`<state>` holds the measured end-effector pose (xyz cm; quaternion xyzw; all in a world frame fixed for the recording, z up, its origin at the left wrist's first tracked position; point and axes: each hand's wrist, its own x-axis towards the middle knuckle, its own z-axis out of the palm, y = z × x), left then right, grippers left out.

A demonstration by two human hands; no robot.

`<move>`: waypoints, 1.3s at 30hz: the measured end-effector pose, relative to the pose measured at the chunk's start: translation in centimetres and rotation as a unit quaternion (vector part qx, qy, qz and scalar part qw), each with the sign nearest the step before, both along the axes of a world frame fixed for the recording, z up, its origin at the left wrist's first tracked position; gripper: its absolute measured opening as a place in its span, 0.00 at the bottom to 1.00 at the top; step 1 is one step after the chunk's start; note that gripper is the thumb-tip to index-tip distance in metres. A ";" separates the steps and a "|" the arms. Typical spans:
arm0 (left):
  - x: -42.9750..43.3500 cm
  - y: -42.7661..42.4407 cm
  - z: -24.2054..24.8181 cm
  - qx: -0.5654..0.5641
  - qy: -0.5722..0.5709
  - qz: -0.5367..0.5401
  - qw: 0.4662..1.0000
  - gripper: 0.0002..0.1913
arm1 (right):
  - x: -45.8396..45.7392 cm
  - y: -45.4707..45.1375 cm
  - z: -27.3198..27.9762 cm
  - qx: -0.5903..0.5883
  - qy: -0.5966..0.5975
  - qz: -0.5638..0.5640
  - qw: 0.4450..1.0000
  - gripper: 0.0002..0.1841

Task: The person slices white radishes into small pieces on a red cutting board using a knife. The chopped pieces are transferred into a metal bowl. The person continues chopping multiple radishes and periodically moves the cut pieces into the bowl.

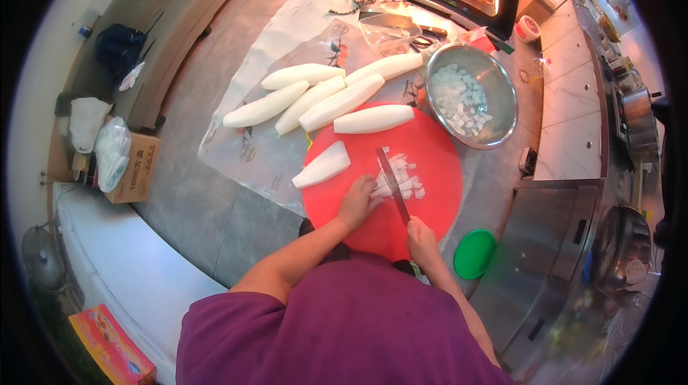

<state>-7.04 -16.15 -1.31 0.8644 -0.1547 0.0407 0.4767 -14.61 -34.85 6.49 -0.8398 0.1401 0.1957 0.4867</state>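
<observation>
On a round red cutting board (371,223), my right hand (423,241) grips the handle of a kitchen knife (393,183), its blade over a pile of white diced pieces (411,180). Just left of the blade, my left hand (357,202) rests with its fingertips against uncut white strips (381,189). A cut white radish-like root (323,165) lies at the board's left side, and a whole peeled one (374,119) lies across its far edge. Several more peeled roots (341,101) lie beyond. At the far right of the board, a steel bowl (505,100) holds white cubes (459,97).
Plastic sheeting (252,159) spreads under the roots. Behind it stand a clear plastic tray (384,30), a knife with a dark handle (432,31) and a lit glass-fronted cabinet (505,3) with browned food. A green plastic lid or disc (474,254) lies right of the board, beside steel cabinets (529,240).
</observation>
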 end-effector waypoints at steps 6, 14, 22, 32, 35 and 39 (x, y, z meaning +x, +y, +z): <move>-0.5 1.0 -0.9 0.051 -0.019 -0.012 0.998 0.11 | -0.9 1.2 1.8 -0.092 0.032 0.057 0.994 0.21; -0.1 0.6 -0.8 0.060 -0.039 -0.019 0.997 0.10 | -0.5 1.5 -1.1 -0.109 0.019 0.056 0.992 0.21; -1.2 1.7 -0.3 0.052 -0.004 0.022 0.998 0.13 | -0.6 1.5 2.9 -0.047 0.067 0.048 0.995 0.21; -1.1 1.6 -1.3 0.051 -0.030 0.011 0.998 0.07 | -1.2 1.4 -2.0 -0.085 0.008 0.068 0.994 0.20; -1.0 2.1 -1.0 0.047 -0.021 0.009 0.999 0.07 | -0.8 1.6 0.3 -0.057 0.008 0.053 0.997 0.20; -1.1 2.3 -1.2 0.033 -0.008 0.011 0.999 0.06 | -1.1 2.5 1.7 -0.100 0.041 0.073 0.991 0.19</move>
